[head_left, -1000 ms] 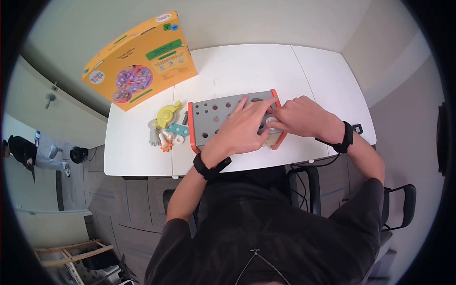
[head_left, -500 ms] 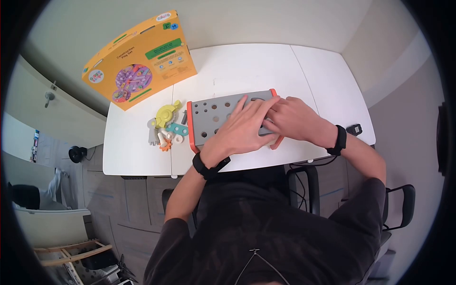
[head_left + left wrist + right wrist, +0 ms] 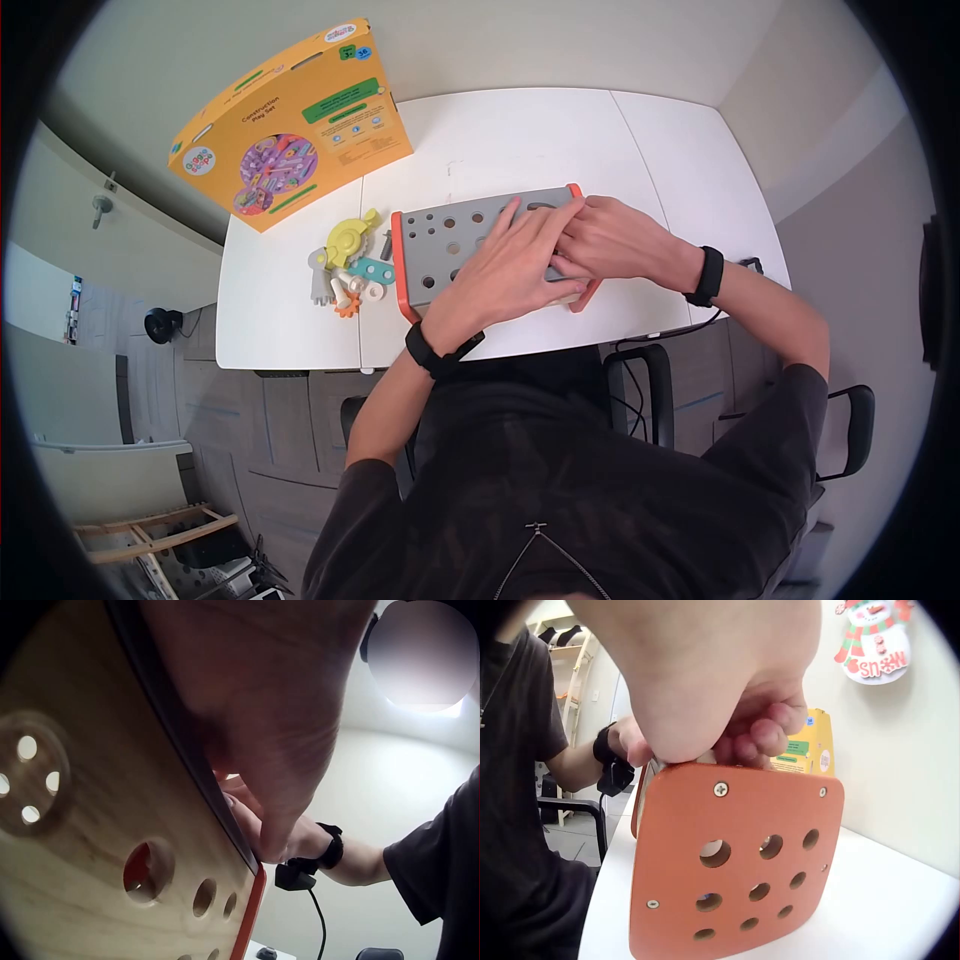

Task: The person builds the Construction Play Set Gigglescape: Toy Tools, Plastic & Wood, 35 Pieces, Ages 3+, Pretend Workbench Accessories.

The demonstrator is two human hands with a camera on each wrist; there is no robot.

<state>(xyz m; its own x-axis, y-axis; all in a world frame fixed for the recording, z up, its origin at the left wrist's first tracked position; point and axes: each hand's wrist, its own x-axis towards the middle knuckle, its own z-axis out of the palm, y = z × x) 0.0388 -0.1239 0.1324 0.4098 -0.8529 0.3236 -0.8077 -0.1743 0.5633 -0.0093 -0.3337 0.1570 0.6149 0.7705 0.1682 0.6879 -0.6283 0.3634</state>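
Note:
A toy workbench (image 3: 440,255) with a grey perforated top and orange sides stands on the table. My left hand (image 3: 510,262) lies across its top, fingers extended and spread, the thumb near the front edge. In the left wrist view that hand hangs over the edge of the wooden panel (image 3: 82,877). My right hand (image 3: 620,240) is at the bench's right end, close against the left fingers. Its fingers curl above the orange side panel (image 3: 739,870) in the right wrist view. The small white round piece seen under its thumb earlier is now hidden by the hands.
Left of the bench lie a yellow toy saw (image 3: 348,242), a teal strip (image 3: 375,271), a white nut (image 3: 375,292), an orange gear (image 3: 347,309) and white screws. A yellow-orange box (image 3: 290,130) stands behind them. A small black device lies at the table's right edge.
My right hand has rolled over toward the left hand, covering the white round piece, and its elbow has swung outward. The left hand stays put. A person seen through the doorway has gone out of view.

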